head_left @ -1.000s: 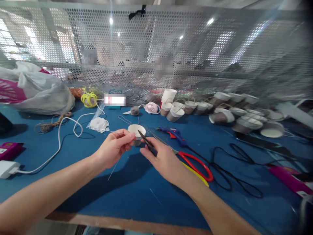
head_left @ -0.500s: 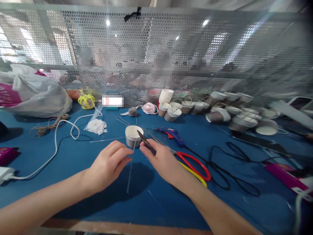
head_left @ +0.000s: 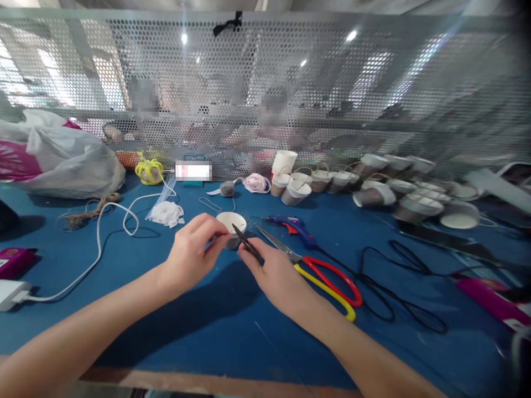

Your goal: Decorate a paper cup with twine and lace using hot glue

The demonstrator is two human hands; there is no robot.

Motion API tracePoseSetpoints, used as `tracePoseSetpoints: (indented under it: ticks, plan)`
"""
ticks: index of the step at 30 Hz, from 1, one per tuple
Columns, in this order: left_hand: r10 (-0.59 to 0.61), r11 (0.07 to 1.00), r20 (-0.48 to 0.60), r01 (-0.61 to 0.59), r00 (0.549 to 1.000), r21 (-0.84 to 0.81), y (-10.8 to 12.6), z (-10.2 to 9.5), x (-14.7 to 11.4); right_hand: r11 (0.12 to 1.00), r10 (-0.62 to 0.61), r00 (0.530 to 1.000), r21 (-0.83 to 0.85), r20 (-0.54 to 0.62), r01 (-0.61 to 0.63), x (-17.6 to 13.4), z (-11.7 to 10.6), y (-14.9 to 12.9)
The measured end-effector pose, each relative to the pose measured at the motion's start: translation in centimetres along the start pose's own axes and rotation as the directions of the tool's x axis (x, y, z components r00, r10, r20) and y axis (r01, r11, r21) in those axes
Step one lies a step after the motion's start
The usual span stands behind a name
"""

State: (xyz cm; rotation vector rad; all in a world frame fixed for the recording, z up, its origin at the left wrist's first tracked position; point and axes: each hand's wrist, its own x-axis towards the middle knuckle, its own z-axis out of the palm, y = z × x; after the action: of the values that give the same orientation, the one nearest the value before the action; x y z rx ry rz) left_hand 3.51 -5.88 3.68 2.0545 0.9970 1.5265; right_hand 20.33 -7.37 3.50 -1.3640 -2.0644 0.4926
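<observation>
My left hand (head_left: 198,249) is closed in a pinch at the left side of a small paper cup (head_left: 232,220), white inside with a greyish wrap outside. What its fingertips hold is too fine to make out. My right hand (head_left: 276,271) grips a slim dark pointed tool (head_left: 249,242), whose tip reaches over the cup's mouth. A thin line shows in the cup near that tip. The two hands partly cover the cup's lower part. Large scissors (head_left: 327,276) with red and yellow handles lie beside my right hand, and a blue glue gun (head_left: 292,225) rests behind them.
Several wrapped cups with handles (head_left: 373,190) stand at the back right. Black cable (head_left: 398,276) coils on the right. A grey yarn ball (head_left: 227,189), pink ribbon roll (head_left: 256,182), white scraps (head_left: 166,214), white cord (head_left: 99,232) and plastic bag (head_left: 62,155) lie behind or left.
My left hand has moved up and right to the cup, its fingers now pinched. The pale strands that stretched from the cup no longer show. The right hand stays almost in place.
</observation>
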Motion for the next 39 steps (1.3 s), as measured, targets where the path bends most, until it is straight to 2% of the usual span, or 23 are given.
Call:
tracePoseSetpoints:
  ticks: [1,3,5,6,7,8,10,12,13,15,17,20,22,23,25,26,27,28,29,30,32,36,39]
  plan:
    - [-0.236,0.939,0.056,0.242,0.97,-0.243,0.1,0.2,0.0,1.0,-0.02,0.999,-0.021,-0.033,0.02,0.1,0.2,0.2]
    - [-0.531,0.533,0.313,0.597,0.788,-0.599,0.3,0.5,0.0,0.996,-0.057,0.995,-0.072,-0.085,0.051,0.2,0.4,0.6]
    - [-0.556,0.176,0.52,0.704,0.648,-0.688,0.3,0.6,0.0,0.992,-0.081,0.991,-0.104,-0.111,0.07,0.2,0.5,0.7]
    - [-0.551,0.126,0.557,0.721,0.622,-0.681,0.3,0.5,-0.1,0.992,-0.081,0.991,-0.103,-0.106,0.07,0.3,0.4,0.7]
    - [-0.554,0.166,0.558,0.739,0.618,-0.653,0.3,0.2,-0.3,0.994,-0.071,0.993,-0.091,-0.091,0.063,0.3,0.3,0.7]
    - [-0.561,0.284,0.535,0.753,0.632,-0.593,0.3,-0.2,-0.7,0.996,-0.053,0.996,-0.073,-0.068,0.048,0.3,0.1,0.6]
    - [-0.517,0.661,0.447,0.672,0.73,-0.332,0.3,-1.3,-1.6,0.999,0.002,1.0,-0.041,-0.017,-0.002,0.3,-0.2,0.5]
    - [-0.266,0.962,0.401,0.271,0.877,0.046,0.3,-2.6,-2.5,0.998,0.05,0.998,-0.027,0.025,-0.05,0.3,-0.5,0.3]
    - [-0.053,0.985,0.367,-0.011,0.929,0.171,0.4,-3.1,-2.7,0.998,0.066,0.997,-0.025,0.041,-0.065,0.3,-0.5,0.3]
    - [0.313,0.837,0.297,-0.41,0.902,0.363,0.5,-3.8,-2.8,0.997,0.08,0.994,-0.018,0.068,-0.079,0.2,-0.4,0.1]
    - [0.493,0.667,0.256,-0.55,0.832,0.502,0.4,-3.7,-2.1,0.997,0.079,0.992,0.001,0.099,-0.08,0.0,-0.2,-0.2]
    - [0.541,0.582,0.294,-0.603,0.788,0.546,0.1,-2.8,-0.7,0.997,0.07,0.988,0.031,0.14,-0.075,-0.3,-0.1,-0.6]
    - [0.505,0.672,0.236,-0.55,0.83,0.496,0.0,-2.1,-0.2,0.997,0.058,0.987,0.038,0.147,-0.064,-0.4,-0.1,-0.7]
    - [0.438,0.77,0.17,-0.466,0.883,0.436,0.0,-1.7,-0.1,0.998,0.045,0.99,0.043,0.134,-0.052,-0.4,0.0,-0.7]
    - [0.116,0.98,0.05,-0.122,0.992,0.159,0.2,-1.0,-0.1,0.999,0.016,0.996,0.042,0.082,-0.019,-0.2,0.1,-0.4]
    - [-0.12,0.991,0.054,0.123,0.991,-0.056,0.3,-0.7,-0.2,1.0,0.004,0.999,0.027,0.047,-0.006,-0.1,0.3,-0.3]
    - [-0.344,0.89,0.12,0.364,0.931,-0.274,0.4,-0.5,-0.4,1.0,-0.003,1.0,0.001,0.01,0.003,0.0,0.4,-0.1]
    - [-0.504,0.708,0.225,0.548,0.834,-0.445,0.4,-0.3,-0.5,1.0,-0.006,1.0,-0.029,-0.017,0.006,0.1,0.5,0.1]
    - [-0.585,0.518,0.325,0.65,0.744,-0.556,0.5,-0.1,-0.6,0.998,-0.007,1.0,-0.055,-0.031,0.005,0.2,0.5,0.2]
    - [-0.615,0.38,0.384,0.686,0.688,-0.621,0.4,0.0,-0.7,0.998,-0.008,1.0,-0.066,-0.029,0.006,0.2,0.6,0.3]
    - [-0.633,0.319,0.374,0.668,0.678,-0.672,0.4,0.3,-0.8,1.0,-0.013,1.0,-0.023,0.019,0.014,0.1,0.5,0.2]
    - [-0.606,0.517,0.233,0.6,0.76,-0.611,0.3,0.6,-0.9,0.994,-0.022,0.991,0.105,0.134,0.007,-0.2,0.3,-0.1]
    - [-0.576,0.611,0.231,0.601,0.784,-0.516,0.3,0.5,-1.2,0.993,-0.017,0.991,0.119,0.134,0.001,-0.3,0.3,-0.1]
